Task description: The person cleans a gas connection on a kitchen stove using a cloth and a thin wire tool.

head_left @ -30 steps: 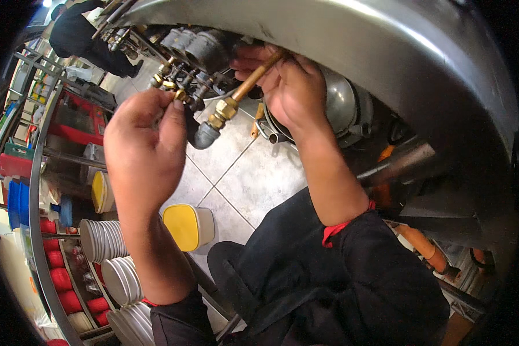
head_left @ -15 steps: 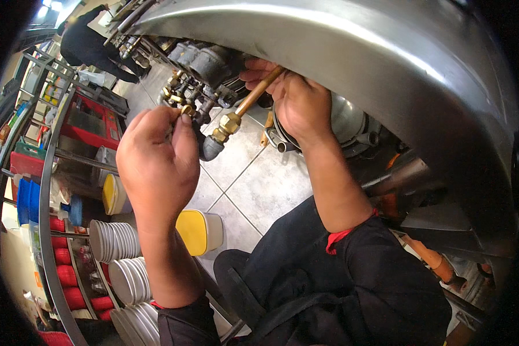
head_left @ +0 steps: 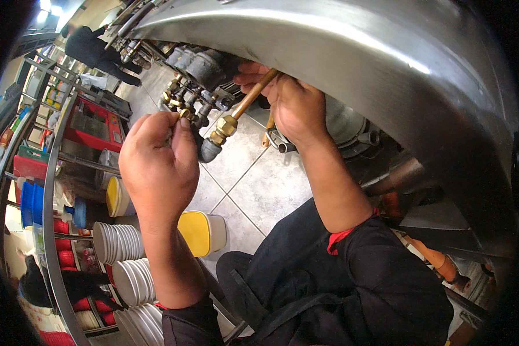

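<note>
Some of the right hand point(head_left: 297, 109) hides behind piping point(head_left: 252, 100), grip unclear; the left hand point(head_left: 158, 158) pinches a fitting point(head_left: 185, 113).

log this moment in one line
left hand: pinching small brass-coloured metal fitting | right hand: open, behind copper-coloured metal pipe | pale tiled floor: white yellow-lidded tub

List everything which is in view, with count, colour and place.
brass part: one, golden, left of centre
pipe: one, copper, upper centre
pipe fitting: one, brass, pipe's lower end
steel panel: one, silver, top right
round vessel: one, grey, right of centre
tub: one, whitish and yellow, lower centre
plate stacks: three, white, lower left
rack items: many, mixed, left, partly unclear
co-worker: at least one, dark clothing, upper left
left hand: one, pinching brass part
right hand: one, near pipe
</note>
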`<control>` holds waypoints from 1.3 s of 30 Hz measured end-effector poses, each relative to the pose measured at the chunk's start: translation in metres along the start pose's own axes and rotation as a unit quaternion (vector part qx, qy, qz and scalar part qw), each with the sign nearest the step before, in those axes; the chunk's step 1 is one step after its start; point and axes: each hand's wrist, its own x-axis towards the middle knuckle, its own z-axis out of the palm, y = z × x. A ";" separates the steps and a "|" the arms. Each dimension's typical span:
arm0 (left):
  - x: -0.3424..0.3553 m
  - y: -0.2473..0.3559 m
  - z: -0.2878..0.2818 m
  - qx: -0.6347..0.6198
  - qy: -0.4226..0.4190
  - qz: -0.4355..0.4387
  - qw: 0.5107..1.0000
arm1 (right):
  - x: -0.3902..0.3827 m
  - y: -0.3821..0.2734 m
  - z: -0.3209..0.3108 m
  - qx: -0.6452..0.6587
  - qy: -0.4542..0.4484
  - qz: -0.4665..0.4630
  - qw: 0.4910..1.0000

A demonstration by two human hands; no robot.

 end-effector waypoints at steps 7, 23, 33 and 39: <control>0.000 0.000 0.000 -0.009 0.006 0.002 1.000 | 0.006 0.000 -0.005 -0.111 0.039 -0.022 0.993; -0.002 -0.001 0.002 -0.011 0.008 0.009 1.000 | -0.003 0.003 0.017 0.164 -0.042 0.085 0.982; -0.002 -0.002 0.002 -0.026 0.021 0.012 0.999 | 0.002 -0.003 0.021 0.009 -0.078 0.086 0.993; -0.002 0.000 0.001 -0.008 0.013 0.001 1.000 | -0.001 0.009 0.023 0.018 -0.065 0.048 0.997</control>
